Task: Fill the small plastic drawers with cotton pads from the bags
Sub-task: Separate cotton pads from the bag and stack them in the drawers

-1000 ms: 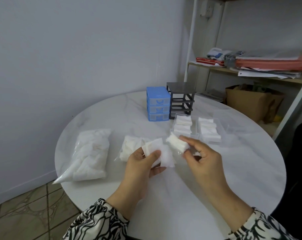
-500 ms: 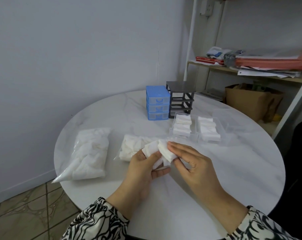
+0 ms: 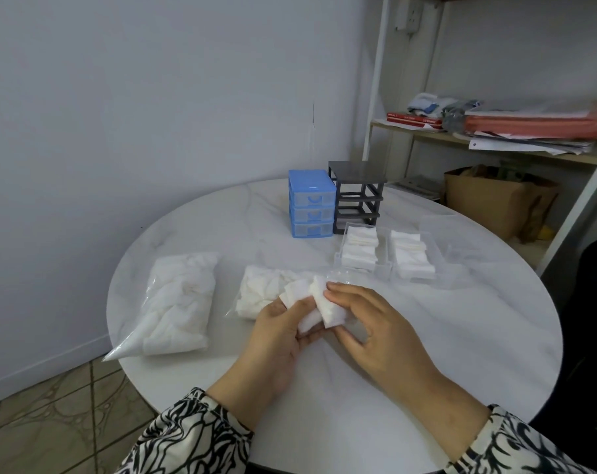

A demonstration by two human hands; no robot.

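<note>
My left hand (image 3: 276, 340) grips a small stack of white cotton pads (image 3: 302, 292) above the round table. My right hand (image 3: 369, 323) pinches a second bunch of pads (image 3: 328, 307) and holds it against the left hand's stack. Behind my hands lies an opened clear bag of pads (image 3: 263, 290). A full bag of pads (image 3: 179, 302) lies at the left. Two clear drawers with stacked pads (image 3: 360, 248) (image 3: 411, 254) stand to the right, and a third clear drawer (image 3: 451, 241) beside them looks empty.
A blue drawer unit (image 3: 311, 203) with its drawers in and a dark grey frame (image 3: 357, 193) without drawers stand at the back of the white marble table (image 3: 461, 336). A shelf with papers (image 3: 529, 131) and a brown box (image 3: 495, 200) stands at the right.
My right hand has brought its bunch of pads down and leftward against the pads in my left hand. The two stacks now touch.
</note>
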